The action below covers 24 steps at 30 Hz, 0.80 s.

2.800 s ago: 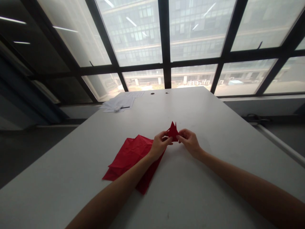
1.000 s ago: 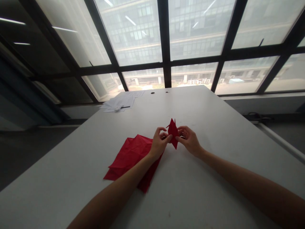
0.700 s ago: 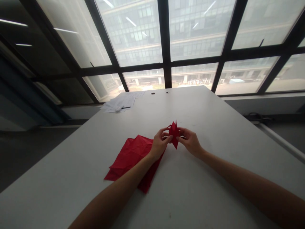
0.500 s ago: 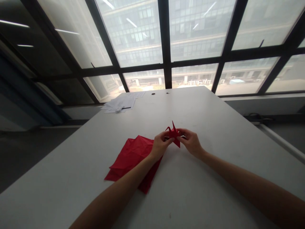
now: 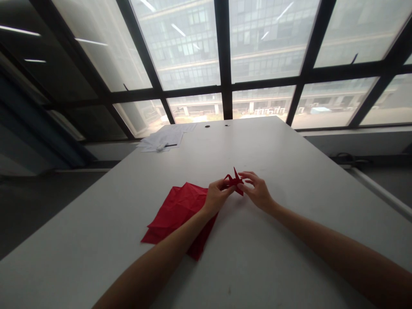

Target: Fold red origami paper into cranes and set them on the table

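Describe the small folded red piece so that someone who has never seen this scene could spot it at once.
At the white table before the windows, find the left hand and right hand close together. The small folded red piece is between them, pinched by the left. Its thin upright spike sets it apart from the larger, flatter red paper nearby.

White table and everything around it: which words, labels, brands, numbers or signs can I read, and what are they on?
No readable text anywhere.
White paper sheets: any print is too small and blurred to read.
Red paper crane: no writing visible.
Red paper sheets: no writing visible.
Building outside: no legible sign.
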Available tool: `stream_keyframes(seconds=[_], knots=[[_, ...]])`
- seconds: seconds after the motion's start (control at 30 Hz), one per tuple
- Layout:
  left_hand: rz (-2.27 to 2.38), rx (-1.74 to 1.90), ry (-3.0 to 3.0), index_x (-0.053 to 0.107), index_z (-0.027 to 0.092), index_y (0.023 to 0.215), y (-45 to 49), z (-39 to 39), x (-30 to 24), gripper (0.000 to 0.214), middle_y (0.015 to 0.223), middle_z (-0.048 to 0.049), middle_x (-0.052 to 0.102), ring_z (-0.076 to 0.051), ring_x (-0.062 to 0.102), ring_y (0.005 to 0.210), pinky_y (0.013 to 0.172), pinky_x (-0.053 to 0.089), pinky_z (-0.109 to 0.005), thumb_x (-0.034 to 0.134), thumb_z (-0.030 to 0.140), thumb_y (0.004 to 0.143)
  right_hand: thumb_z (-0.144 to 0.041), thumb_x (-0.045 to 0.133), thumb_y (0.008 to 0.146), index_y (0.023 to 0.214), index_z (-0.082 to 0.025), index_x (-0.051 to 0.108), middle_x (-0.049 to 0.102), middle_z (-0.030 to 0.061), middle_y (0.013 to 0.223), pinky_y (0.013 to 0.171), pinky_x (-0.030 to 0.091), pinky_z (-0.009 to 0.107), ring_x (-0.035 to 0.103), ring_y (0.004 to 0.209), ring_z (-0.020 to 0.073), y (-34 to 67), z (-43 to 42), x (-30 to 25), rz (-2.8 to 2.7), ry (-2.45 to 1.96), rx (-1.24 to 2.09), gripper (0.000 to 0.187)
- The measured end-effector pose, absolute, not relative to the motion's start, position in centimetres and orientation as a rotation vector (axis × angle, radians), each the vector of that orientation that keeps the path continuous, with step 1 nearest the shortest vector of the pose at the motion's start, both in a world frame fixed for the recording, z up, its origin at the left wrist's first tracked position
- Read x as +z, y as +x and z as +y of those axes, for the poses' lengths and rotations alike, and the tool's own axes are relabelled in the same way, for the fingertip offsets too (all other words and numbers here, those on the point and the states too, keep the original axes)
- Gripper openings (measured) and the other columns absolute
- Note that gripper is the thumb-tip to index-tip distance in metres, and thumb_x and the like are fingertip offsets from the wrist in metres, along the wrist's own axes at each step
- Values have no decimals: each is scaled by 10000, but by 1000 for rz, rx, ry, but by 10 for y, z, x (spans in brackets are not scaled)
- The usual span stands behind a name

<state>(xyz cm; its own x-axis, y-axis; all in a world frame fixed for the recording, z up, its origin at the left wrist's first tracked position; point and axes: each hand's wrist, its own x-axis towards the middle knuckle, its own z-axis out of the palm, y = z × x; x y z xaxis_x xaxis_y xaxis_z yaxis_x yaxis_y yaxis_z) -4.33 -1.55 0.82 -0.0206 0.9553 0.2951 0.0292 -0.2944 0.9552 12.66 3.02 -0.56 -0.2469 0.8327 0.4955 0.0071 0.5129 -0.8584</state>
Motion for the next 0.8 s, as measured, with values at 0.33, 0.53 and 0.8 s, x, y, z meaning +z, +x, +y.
stream_keyframes(seconds=[0.33, 0.53, 0.8], knots=[[1149, 1434, 1401, 782, 136, 946, -44, -17, 7, 248, 928, -89, 779, -225, 718, 824, 766, 546, -311, 775, 322, 781, -359, 760, 777, 888, -178, 746, 755, 72, 850, 681, 564, 338, 696, 748, 218, 127, 30, -6, -1563, -739, 1168, 213], [1161, 1437, 1354, 791, 123, 892, -44, -17, 7, 260, 872, -97, 780, -218, 712, 771, 724, 536, -297, 796, 345, 757, -371, 768, 767, 855, -166, 736, 738, 63, 809, 656, 520, 302, 659, 727, 192, 128, 29, -4, -1591, -752, 1170, 225], [1163, 1422, 1353, 781, 121, 865, -44, -18, 7, 268, 854, -100, 771, -204, 691, 749, 696, 518, -290, 792, 367, 759, -440, 748, 776, 797, -165, 724, 722, 53, 761, 638, 480, 296, 618, 682, 176, 127, 28, -3, -1514, -740, 1264, 277]])
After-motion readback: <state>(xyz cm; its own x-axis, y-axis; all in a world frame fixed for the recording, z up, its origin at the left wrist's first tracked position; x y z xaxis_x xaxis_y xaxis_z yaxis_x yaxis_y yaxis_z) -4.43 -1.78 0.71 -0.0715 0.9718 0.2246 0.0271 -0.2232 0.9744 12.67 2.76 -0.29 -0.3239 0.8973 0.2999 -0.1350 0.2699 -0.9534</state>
